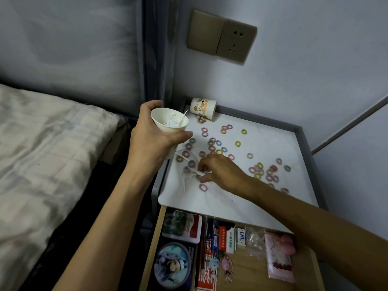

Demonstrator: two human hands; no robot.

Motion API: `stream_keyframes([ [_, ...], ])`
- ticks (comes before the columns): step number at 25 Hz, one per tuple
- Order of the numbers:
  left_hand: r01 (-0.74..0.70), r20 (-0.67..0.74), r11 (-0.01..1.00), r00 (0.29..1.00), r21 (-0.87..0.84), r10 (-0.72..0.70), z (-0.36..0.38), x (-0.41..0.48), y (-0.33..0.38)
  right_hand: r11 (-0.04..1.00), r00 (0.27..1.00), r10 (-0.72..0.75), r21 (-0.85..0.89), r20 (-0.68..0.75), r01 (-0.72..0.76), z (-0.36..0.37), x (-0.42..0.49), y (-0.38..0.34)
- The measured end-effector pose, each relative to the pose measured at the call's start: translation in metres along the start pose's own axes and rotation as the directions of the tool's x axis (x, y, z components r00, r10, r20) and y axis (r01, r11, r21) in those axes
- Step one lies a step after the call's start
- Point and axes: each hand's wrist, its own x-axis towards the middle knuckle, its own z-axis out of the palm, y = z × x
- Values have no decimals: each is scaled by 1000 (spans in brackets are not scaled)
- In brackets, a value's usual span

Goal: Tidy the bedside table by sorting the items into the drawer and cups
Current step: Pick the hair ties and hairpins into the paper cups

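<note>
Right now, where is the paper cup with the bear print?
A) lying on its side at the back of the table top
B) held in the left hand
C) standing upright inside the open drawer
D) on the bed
A: the bear-print cup lies tipped on its side at the back of the table top; the left hand holds the other, plain white cup.
</note>
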Motion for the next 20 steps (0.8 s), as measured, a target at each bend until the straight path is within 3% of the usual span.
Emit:
stream_keyframes([
  [6, 7, 14, 1000, 1000, 24, -7, 3, -2, 0, 969, 997, -73, -236, -6, 69, -1, -2, 8],
  [8, 13, 13, 1000, 1000, 22, -13, 3, -1, 0, 971, 998, -64, -233, -13, 59, 0, -2, 14],
  [13, 21, 24, 999, 999, 33, -22, 4, -1, -1, 963, 976, 24, -259, -217, -81, -4, -3, 26],
  [15, 20, 37, 999, 999, 45, -22, 6, -1, -2, 959, 973, 17, -271, -229, -80, -7, -2, 25],
  [20, 18, 73, 997, 997, 74, -24, 11, -3, -1, 996, 987, 65, -42, -146, -72, -16, 1, 35],
])
